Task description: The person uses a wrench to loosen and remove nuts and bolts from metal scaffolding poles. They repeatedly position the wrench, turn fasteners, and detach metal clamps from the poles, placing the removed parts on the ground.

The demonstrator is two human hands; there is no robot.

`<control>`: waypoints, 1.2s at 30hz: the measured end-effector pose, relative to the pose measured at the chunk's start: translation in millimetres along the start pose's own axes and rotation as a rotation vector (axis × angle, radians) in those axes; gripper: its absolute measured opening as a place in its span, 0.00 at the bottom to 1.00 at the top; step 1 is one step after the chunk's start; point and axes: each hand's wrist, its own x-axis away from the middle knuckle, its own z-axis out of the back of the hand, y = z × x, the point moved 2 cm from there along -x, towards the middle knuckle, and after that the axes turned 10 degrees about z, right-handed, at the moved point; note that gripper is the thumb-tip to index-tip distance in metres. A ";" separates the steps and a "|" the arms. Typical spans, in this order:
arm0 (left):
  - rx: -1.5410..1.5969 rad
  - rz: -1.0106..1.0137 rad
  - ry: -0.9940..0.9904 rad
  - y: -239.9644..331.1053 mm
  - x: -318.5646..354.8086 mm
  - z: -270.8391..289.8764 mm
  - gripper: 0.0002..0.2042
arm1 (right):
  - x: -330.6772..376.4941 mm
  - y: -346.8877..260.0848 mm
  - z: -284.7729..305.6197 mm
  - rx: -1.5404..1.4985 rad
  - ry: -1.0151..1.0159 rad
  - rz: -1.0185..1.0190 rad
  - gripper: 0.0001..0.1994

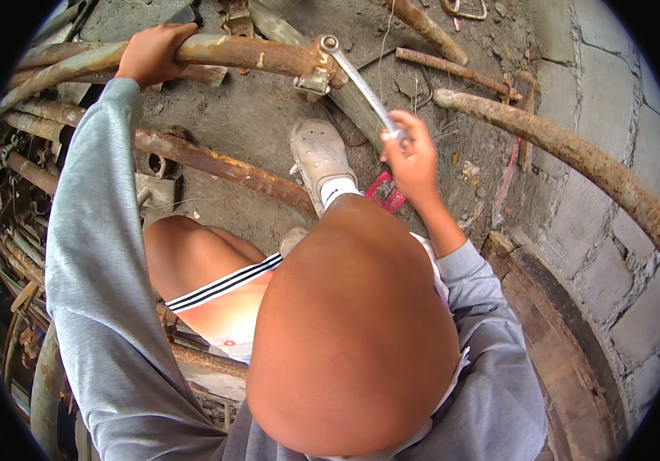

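The right hand (410,157), fingers closed on the wrench (362,84) at upper centre, is nearer the metal clamp (315,80); the wrench slants up-left toward it. The left hand (155,55) grips the rusty pipe (245,54), upper left.

The fingers (409,124) of the bare right hand (414,167) partly hide the near end of the long silver metal wrench (362,86), the bare bent knee (353,307) covers most of a beige shoe (293,240), and the dark round rim cuts off the thick, rusty curved pipe (556,137).
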 end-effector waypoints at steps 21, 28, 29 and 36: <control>0.026 0.006 0.042 -21.5 7.7 -17.9 0.23 | -169.2 -113.4 -223.7 0.503 -0.770 0.561 0.16; 0.028 0.005 -0.052 4.6 -1.1 3.1 0.23 | -59.6 -71.1 -134.0 0.412 -0.776 1.011 0.11; 0.028 0.007 -0.054 3.5 -0.7 0.8 0.23 | -51.0 -62.1 -118.4 0.368 -0.754 1.045 0.11; 0.037 0.008 -0.078 2.9 -3.3 4.6 0.21 | -30.3 -41.9 -30.8 0.363 -0.300 0.682 0.10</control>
